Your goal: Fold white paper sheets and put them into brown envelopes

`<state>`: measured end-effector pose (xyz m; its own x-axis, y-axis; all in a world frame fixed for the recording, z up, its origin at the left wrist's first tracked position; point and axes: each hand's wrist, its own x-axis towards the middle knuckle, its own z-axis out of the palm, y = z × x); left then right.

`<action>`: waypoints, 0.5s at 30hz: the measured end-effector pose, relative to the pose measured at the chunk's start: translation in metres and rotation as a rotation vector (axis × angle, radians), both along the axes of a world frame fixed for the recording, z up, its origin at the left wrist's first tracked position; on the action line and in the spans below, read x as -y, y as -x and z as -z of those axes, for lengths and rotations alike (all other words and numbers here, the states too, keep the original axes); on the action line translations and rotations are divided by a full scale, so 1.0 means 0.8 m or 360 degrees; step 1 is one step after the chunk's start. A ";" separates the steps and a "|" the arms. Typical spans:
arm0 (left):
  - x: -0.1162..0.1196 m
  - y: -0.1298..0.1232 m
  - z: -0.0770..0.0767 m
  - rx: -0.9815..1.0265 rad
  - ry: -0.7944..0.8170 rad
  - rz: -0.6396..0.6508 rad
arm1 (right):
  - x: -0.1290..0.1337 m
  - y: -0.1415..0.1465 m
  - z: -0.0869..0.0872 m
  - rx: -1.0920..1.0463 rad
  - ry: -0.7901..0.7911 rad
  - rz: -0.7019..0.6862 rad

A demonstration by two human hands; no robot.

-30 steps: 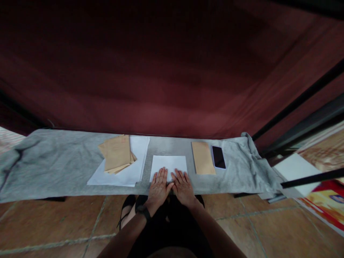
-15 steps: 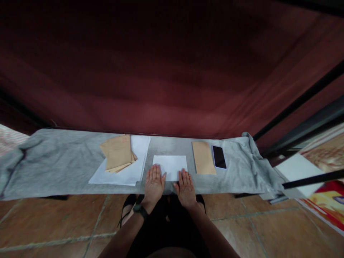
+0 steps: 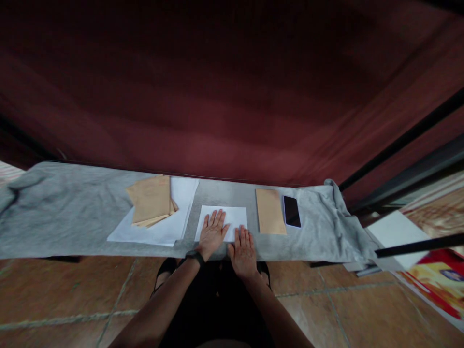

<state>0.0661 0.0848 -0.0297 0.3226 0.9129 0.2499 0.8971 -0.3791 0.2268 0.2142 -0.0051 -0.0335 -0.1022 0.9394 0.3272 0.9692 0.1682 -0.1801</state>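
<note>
A small white sheet (image 3: 234, 217) lies flat on a grey cloth in front of me. My left hand (image 3: 213, 233) rests on its middle and left part, palm down with the fingers spread. At the sheet's lower right corner my right hand (image 3: 242, 251) lies flat, its fingers stretched out. To the right is a single brown envelope (image 3: 270, 211), and beside it a phone (image 3: 292, 211) with a dark screen. On the left, several brown envelopes (image 3: 151, 200) lie fanned on larger white sheets (image 3: 184, 200).
The grey cloth (image 3: 72, 208) covers a narrow bench against a dark red surface (image 3: 217, 145). Black bars (image 3: 420, 246) cross at the right, near a white board (image 3: 395, 229) and a red and yellow package (image 3: 440, 278). Tiled floor shows below.
My left hand has slid up and inward over the small white sheet. The right hand stays near the lower right corner. The whole view has shifted slightly.
</note>
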 end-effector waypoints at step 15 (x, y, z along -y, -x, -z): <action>-0.011 0.012 -0.007 -0.0124 0.0040 -0.0186 | -0.004 -0.003 0.009 -0.0156 -0.0021 -0.0034</action>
<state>0.0565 0.0939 -0.0239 0.2314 0.9511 0.2045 0.9501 -0.2662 0.1628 0.2163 -0.0023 -0.0409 -0.0890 0.9329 0.3491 0.9431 0.1917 -0.2717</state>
